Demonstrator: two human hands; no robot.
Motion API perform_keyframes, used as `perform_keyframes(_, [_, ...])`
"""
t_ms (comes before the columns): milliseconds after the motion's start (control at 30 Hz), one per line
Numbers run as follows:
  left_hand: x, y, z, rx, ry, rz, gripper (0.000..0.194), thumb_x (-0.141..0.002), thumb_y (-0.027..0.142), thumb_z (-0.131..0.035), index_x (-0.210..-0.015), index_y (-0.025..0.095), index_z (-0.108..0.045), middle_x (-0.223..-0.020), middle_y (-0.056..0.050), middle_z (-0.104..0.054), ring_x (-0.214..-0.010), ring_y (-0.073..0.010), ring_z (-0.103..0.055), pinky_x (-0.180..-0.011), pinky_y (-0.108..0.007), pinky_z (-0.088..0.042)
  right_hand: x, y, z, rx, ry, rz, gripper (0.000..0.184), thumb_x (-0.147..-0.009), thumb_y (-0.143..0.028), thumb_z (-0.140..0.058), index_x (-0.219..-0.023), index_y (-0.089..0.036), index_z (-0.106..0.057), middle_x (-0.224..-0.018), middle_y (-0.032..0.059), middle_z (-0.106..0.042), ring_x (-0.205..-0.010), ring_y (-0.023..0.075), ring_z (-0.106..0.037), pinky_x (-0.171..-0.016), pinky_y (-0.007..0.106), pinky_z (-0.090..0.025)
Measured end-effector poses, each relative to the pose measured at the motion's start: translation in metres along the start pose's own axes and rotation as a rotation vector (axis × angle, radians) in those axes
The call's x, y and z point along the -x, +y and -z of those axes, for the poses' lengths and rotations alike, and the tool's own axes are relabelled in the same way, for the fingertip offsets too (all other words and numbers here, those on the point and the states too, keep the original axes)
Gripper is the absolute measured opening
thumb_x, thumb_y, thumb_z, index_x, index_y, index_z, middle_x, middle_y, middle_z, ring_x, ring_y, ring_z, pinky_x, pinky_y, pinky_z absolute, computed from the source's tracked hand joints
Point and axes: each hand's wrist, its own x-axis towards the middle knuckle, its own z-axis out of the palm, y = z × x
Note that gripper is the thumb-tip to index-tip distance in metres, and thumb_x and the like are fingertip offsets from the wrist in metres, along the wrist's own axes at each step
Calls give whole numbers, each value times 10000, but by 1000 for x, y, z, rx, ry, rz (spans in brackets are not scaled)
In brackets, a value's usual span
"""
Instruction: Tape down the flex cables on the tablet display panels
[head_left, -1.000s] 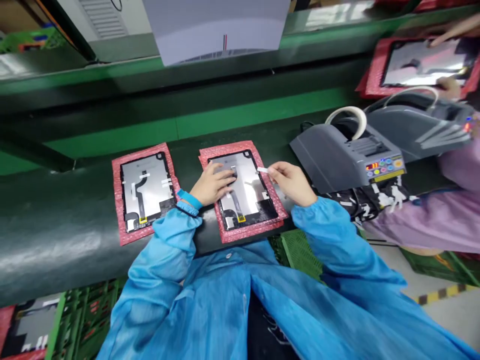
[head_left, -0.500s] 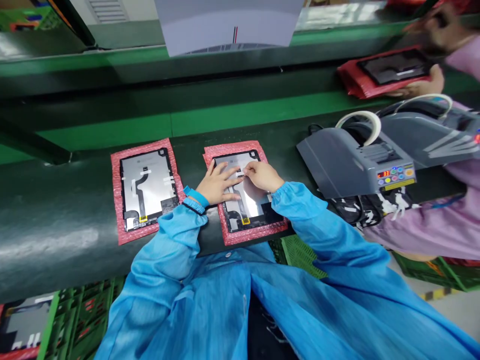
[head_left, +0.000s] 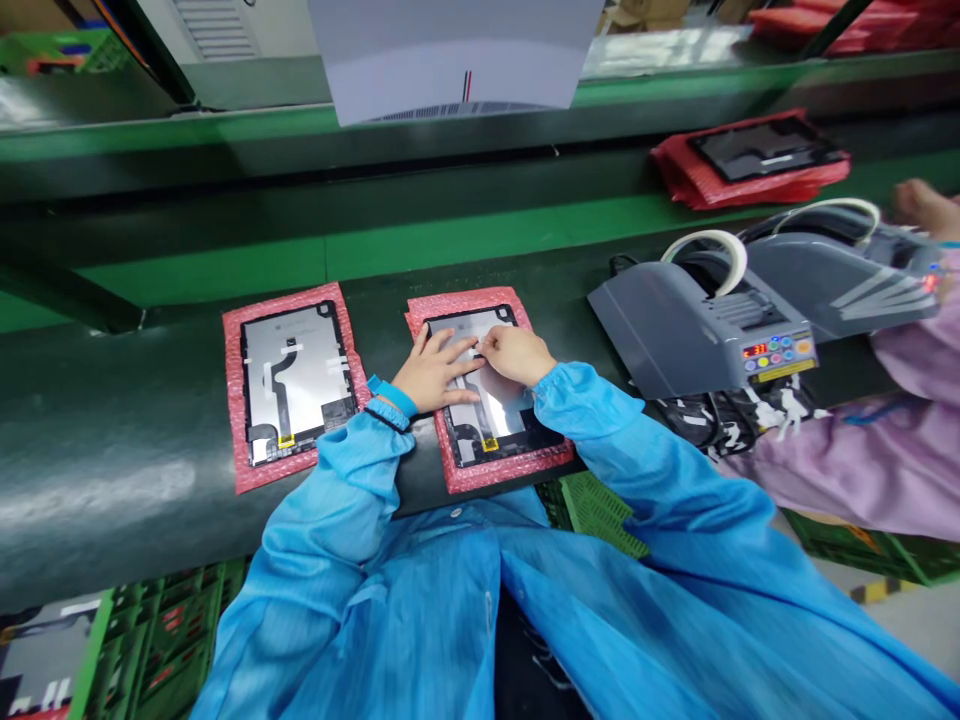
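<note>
A tablet screen panel point(head_left: 501, 405) lies back side up on pink bubble wrap point(head_left: 510, 470) in front of me. My left hand point(head_left: 431, 374) rests on its left part, fingers spread and flat. Over the panel's upper middle, my right hand point(head_left: 519, 356) is closed in a pinch, its fingertips close to the left forefinger. Whatever the pinch holds is hidden; white tape was visible at that spot earlier. To the left, a second screen panel point(head_left: 315, 365) with white tape strips and a dark flex cable lies on its own bubble wrap point(head_left: 235, 420).
Two grey tape dispensers point(head_left: 675, 330) stand at the right, the nearer with a lit red display. Behind them a dark panel point(head_left: 765, 148) lies on red wrap. A co-worker's pink sleeve point(head_left: 862, 460) reaches in. Green crates point(head_left: 161, 630) stand below the table edge.
My right hand has shifted slightly left, its pinch still over the panel; my left hand stays put. The co-worker's hands have left the red-wrapped panel, one now beside the far dispenser.
</note>
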Motion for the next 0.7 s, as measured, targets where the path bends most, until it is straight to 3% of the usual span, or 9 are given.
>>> perform_keyframes(267, [-1,0,0,3,7,0,661,-808,669,-548,-1361,307,-531,-1507,-66,-423,-1394,-392,-293,-1132,-692,-64,0,-7,4,27,-17,-28,307,-883,-425,-527,-986,-200,-708,-1022,111,-728,-1015,249,-664,-816,314,-478])
perform_keyframes(467, [0,0,-1,-8,1,8,627,-822,652,-548,-1360,331,-527,-1518,-43,-408,-1397,-378,-289,-1141,-673,-61,-12,-5,17,171,-7,-164,535,-791,-545,-620,-1054,-87,-704,-1082,230,-689,-1047,337,-649,-803,373,-482])
perform_keyframes(600, [0,0,0,-33,-15,26,655,-843,646,-520,-1407,317,-469,-1530,-39,-388,-1402,-373,-283,-1147,-663,-63,5,32,23,85,102,-212,376,-825,-475,-579,-846,-132,-732,-909,172,-717,-916,296,-672,-724,346,-465])
perform_keyframes(667, [-1,1,1,-42,-7,35,701,-857,635,-504,-1450,273,-411,-1522,-53,-401,-1403,-370,-289,-1156,-650,-70,34,69,16,-104,229,-187,371,-864,-440,-509,-688,-166,-687,-725,107,-688,-764,233,-657,-660,313,-441])
perform_keyframes(700, [-1,1,1,-48,-1,38,714,-863,627,-498,-1461,249,-395,-1514,-60,-413,-1402,-370,-292,-1161,-644,-73,52,91,10,-239,352,-193,374,-862,-443,-498,-655,-175,-657,-640,73,-649,-674,199,-624,-625,298,-425])
